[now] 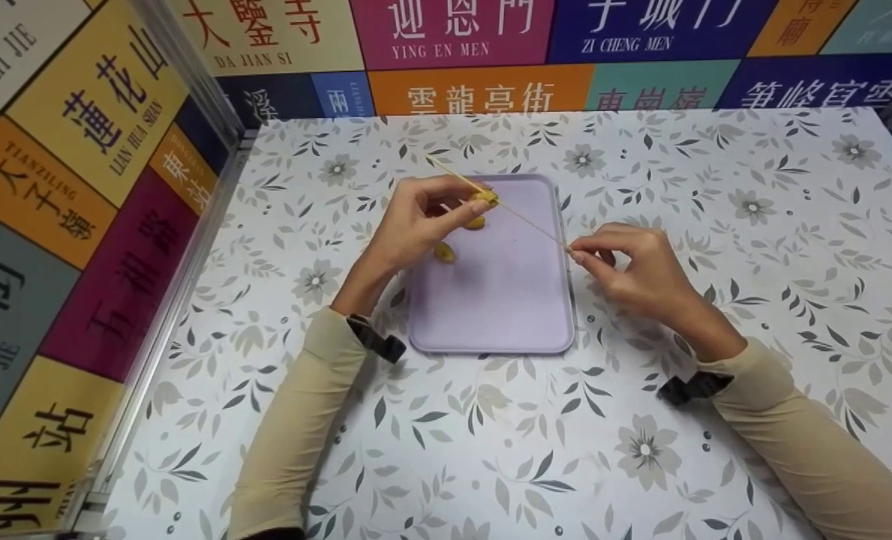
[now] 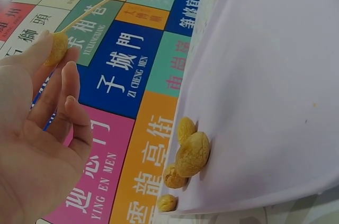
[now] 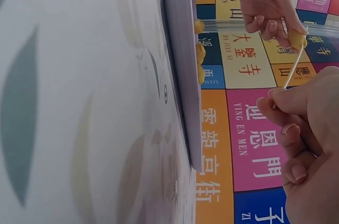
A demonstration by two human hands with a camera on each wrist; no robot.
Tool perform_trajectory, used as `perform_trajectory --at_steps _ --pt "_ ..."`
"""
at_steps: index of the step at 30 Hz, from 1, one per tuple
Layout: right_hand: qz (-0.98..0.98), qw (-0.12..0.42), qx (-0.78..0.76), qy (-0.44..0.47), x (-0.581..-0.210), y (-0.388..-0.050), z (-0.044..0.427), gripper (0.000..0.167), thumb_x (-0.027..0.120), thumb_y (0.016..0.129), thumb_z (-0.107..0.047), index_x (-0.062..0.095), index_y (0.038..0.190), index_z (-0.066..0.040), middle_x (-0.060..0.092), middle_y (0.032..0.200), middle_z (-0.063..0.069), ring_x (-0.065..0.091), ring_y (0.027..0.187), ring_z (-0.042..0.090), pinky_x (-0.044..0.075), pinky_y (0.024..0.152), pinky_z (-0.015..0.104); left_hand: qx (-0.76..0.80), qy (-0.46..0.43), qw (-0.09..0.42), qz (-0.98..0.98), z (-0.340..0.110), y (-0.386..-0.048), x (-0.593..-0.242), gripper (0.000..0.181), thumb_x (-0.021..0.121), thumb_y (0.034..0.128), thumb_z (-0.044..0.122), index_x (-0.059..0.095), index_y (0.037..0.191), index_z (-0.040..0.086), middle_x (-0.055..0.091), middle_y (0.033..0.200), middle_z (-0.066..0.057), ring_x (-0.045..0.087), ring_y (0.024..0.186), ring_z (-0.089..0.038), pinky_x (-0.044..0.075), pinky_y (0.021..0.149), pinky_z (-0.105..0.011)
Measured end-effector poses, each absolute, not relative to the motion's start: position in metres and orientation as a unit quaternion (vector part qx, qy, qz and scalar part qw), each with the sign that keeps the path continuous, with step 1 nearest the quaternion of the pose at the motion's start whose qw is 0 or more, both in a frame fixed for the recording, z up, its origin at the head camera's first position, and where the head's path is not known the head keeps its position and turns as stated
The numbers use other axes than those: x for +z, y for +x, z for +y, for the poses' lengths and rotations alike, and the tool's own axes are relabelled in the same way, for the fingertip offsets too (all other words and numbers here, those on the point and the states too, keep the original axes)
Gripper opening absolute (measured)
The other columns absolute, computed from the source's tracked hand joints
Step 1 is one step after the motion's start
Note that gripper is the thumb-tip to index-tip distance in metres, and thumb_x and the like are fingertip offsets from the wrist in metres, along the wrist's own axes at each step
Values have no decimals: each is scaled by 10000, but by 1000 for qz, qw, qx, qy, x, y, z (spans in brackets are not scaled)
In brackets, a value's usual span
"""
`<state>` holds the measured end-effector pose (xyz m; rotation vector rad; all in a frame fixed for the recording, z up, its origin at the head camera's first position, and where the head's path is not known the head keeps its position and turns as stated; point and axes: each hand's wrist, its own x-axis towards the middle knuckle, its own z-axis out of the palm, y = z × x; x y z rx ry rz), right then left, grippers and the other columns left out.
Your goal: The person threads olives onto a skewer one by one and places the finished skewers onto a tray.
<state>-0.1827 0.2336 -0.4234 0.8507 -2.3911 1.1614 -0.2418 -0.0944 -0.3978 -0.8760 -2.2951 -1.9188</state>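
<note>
My left hand (image 1: 421, 217) pinches a yellow-brown, chestnut-like piece (image 2: 57, 49) between thumb and fingers, above the far part of a lilac tray (image 1: 502, 300). A thin wooden skewer (image 1: 532, 225) shows on both sides of that piece in the head view. Beyond the tray's right edge, my right hand (image 1: 637, 266) pinches the skewer's near end between thumb and forefinger. Its other fingers are curled in the right wrist view. Several loose chestnut-like pieces (image 2: 192, 154) lie by one edge of the tray, partly hidden by my left hand in the head view.
The tray lies on a table (image 1: 506, 442) covered with a floral print. Panels with coloured sign blocks (image 1: 457, 34) stand along the back and left sides. Each sleeve has a black strap (image 1: 376, 341) at its cuff.
</note>
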Motion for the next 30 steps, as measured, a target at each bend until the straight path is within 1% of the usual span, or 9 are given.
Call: perform_trajectory --at_steps 2,5,8,12,14,20,23,27,30 --pt "-844 175 409 298 -423 -183 234 149 831 934 -6 875 1037 -105 760 804 -30 546 708 91 406 685 176 -617 -278 8 -736 -94 -241 -399 169 804 1008 283 848 1120 164 837 1030 -29 810 846 -250 575 639 -298" --pt "-846 176 408 295 -423 -183 235 149 834 932 -8 875 1037 -106 764 809 -29 546 711 87 407 689 177 -621 -272 3 -735 -93 -241 -400 166 819 995 254 849 1108 137 835 1042 -41 809 870 -313 587 657 -300" --pt "-846 177 409 294 -423 -183 235 136 835 931 -7 875 1022 -100 753 794 -30 536 706 87 390 684 177 -621 -258 -8 -740 -92 -239 -400 175 834 982 267 855 1101 139 834 1040 -39 800 862 -331 577 583 -328" --pt "-844 177 409 300 -423 -183 235 128 833 931 -5 875 1008 -99 735 775 -31 527 697 91 380 680 182 -614 -242 -19 -751 -92 -238 -401 183 848 969 319 863 1092 184 835 1019 -18 778 808 -253 522 487 -353" --pt "-843 178 407 302 -423 -183 235 132 836 927 0 875 1007 -97 735 772 -26 526 696 92 382 681 179 -609 -241 -19 -755 -92 -238 -402 180 849 967 340 867 1081 202 832 1015 -6 749 771 -214 518 496 -348" --pt "-845 174 411 293 -422 -182 235 143 845 918 2 876 1014 -98 751 786 -14 536 701 90 395 675 167 -604 -246 -19 -758 -90 -238 -405 172 849 965 360 871 1074 230 831 1002 0 638 655 -161 525 457 -458" --pt "-846 172 413 290 -422 -182 234 147 846 920 -4 877 1019 -108 757 793 -18 540 700 89 399 671 165 -605 -245 -19 -757 -88 -238 -407 167 848 966 358 872 1067 227 831 999 0 618 640 -160 504 448 -432" --pt "-843 175 414 295 -422 -181 233 148 841 917 8 877 1008 -103 752 785 -15 538 694 86 396 665 160 -606 -244 -20 -757 -85 -237 -408 160 853 961 356 874 1053 227 826 1007 11 631 677 -181 481 460 -321" --pt "-840 179 415 301 -422 -180 232 153 843 908 22 877 1001 -96 750 778 -12 537 687 80 400 660 152 -606 -247 -20 -756 -83 -237 -409 150 857 959 344 875 1046 224 826 1015 17 637 705 -173 474 506 -246"
